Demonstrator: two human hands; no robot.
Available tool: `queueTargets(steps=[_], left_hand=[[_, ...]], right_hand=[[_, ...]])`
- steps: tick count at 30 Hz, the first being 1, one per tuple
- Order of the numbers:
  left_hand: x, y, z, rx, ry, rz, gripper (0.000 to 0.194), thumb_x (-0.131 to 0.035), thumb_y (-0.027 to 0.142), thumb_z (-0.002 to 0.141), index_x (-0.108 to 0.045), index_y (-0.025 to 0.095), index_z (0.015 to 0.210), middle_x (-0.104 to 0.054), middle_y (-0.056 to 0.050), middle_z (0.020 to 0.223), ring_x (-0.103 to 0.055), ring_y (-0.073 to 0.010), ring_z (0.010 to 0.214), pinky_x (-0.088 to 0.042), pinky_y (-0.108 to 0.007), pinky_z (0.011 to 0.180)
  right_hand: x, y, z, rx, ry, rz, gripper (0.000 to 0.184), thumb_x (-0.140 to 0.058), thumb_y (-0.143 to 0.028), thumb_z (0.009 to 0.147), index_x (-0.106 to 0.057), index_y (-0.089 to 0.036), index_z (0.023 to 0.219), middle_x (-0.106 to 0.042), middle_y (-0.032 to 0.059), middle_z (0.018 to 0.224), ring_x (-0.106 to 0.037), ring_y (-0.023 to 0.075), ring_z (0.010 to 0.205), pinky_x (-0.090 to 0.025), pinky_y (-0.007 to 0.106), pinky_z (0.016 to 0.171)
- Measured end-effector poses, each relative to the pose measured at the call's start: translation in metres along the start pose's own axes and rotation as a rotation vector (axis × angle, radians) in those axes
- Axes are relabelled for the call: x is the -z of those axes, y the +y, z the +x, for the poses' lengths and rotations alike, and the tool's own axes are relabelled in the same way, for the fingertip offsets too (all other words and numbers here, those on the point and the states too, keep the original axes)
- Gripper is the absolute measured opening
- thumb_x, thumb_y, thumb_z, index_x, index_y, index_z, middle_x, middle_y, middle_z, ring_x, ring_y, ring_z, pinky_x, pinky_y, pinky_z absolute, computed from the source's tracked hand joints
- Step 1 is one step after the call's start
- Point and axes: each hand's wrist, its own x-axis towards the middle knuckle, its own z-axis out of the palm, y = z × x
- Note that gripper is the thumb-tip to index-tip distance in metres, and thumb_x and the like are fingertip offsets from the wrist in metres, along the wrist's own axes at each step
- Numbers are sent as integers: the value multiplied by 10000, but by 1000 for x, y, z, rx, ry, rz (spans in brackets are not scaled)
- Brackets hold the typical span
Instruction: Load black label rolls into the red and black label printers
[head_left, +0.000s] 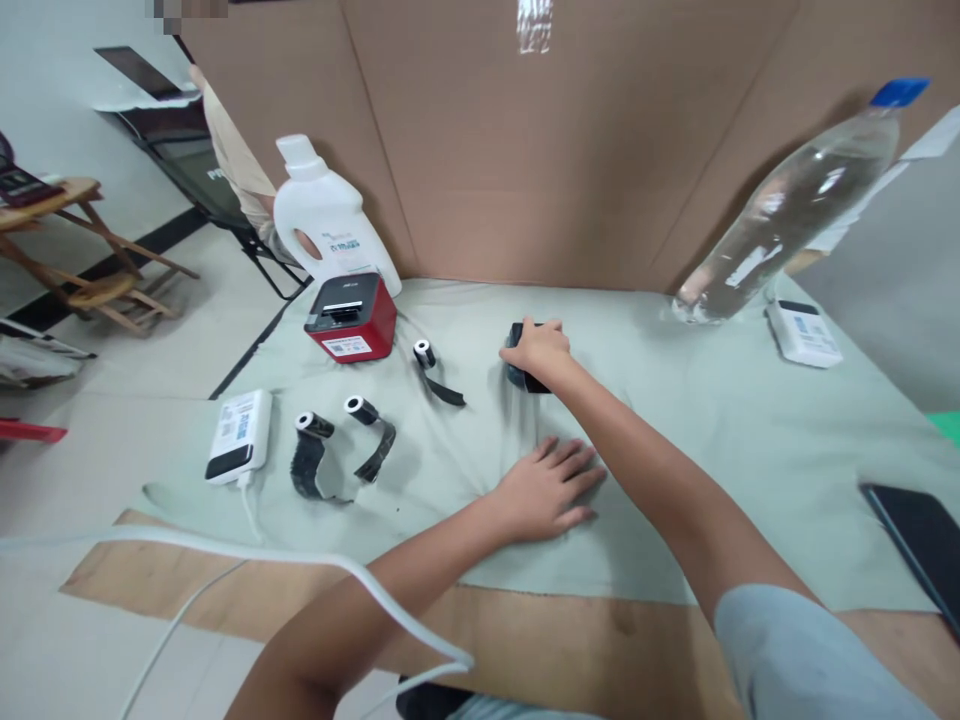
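My right hand (538, 349) reaches forward and curls over a small black object (517, 374) on the pale green cloth (720, 430); most of that object is hidden under the fingers. My left hand (550, 490) lies flat on the cloth nearer to me, fingers spread, holding nothing. To the left lie three small rolls with loose black strips: one (424, 353) near the red printer, two (364, 410) (313, 425) closer to the front.
A red and black label printer (350, 317) and a white detergent bottle (327, 218) stand at the back left. A white device (240, 435) with a cable lies front left. A clear water bottle (787, 205), another white device (802, 333), a dark phone (926, 540) and a cardboard wall (525, 130) are around.
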Motion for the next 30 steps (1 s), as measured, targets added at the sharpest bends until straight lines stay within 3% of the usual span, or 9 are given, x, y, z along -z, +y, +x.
queueTargets(steps=[4, 7, 9, 11, 13, 16, 20, 25, 30], left_hand=[[4, 3, -2, -12, 26, -66, 572, -454, 487, 1053, -456, 200, 1547, -413, -120, 1645, -340, -301, 1546, -269, -523, 1264], [20, -2, -5, 27, 205, -232, 423, -483, 355, 1037, -582, 226, 1428, -606, -103, 1487, -536, -245, 1409, -402, -460, 1202], [38, -14, -3, 170, 446, -351, 343, -474, 271, 1017, -659, 239, 1305, -708, -94, 1332, -638, -219, 1275, -485, -417, 1126], [58, -34, 5, 412, 681, -438, 323, -473, 224, 995, -676, 231, 1246, -722, -104, 1283, -657, -228, 1236, -520, -417, 1076], [71, -60, 19, 665, 797, -523, 372, -489, 195, 967, -633, 211, 1310, -682, -123, 1353, -626, -249, 1290, -524, -432, 1070], [70, -93, 46, 885, 806, -718, 511, -507, 181, 943, -513, 169, 1453, -549, -156, 1530, -516, -263, 1435, -455, -441, 1164], [45, -109, 72, 953, 810, -868, 560, -489, 186, 949, -465, 157, 1507, -479, -132, 1600, -436, -228, 1502, -339, -391, 1262], [41, -93, 69, 942, 798, -790, 538, -463, 218, 974, -491, 159, 1508, -533, -107, 1561, -464, -234, 1483, -350, -395, 1262], [50, -60, 40, 926, 709, -735, 465, -426, 353, 1043, -569, 177, 1448, -594, -92, 1504, -509, -249, 1446, -393, -407, 1236]], right_hand=[[6, 24, 5, 121, -24, 48, 928, -623, -739, 832, -401, -220, 1569, -450, 268, 1472, -627, 436, 1217, -510, 554, 1004], [4, 60, 22, 319, 43, 204, 830, -448, -729, 938, -404, -214, 1587, -515, 240, 1485, -577, 417, 1313, -445, 561, 1099], [-9, 85, 36, 457, 122, 314, 700, -359, -611, 1007, -479, -176, 1543, -570, 209, 1470, -544, 365, 1369, -408, 529, 1157], [-27, 106, 45, 558, 179, 404, 633, -319, -509, 1025, -520, -156, 1510, -597, 175, 1470, -536, 319, 1390, -389, 502, 1189], [-45, 119, 48, 618, 228, 472, 623, -293, -461, 1025, -497, -155, 1529, -584, 152, 1501, -532, 297, 1402, -387, 493, 1200], [-60, 126, 45, 655, 268, 493, 645, -268, -443, 1023, -426, -147, 1575, -519, 150, 1569, -497, 305, 1437, -381, 510, 1207], [-61, 125, 41, 681, 195, 451, 705, -307, -458, 1003, -310, -124, 1624, -423, 167, 1635, -438, 324, 1478, -344, 549, 1223], [-63, 123, 32, 708, 99, 582, 723, -245, -477, 1027, -177, -135, 1659, -247, 154, 1711, -202, 243, 1601, -202, 507, 1301], [-68, 135, 0, 745, 37, 674, 728, -264, -571, 1044, -164, -216, 1672, -265, 145, 1678, -245, 258, 1586, -196, 497, 1310]])
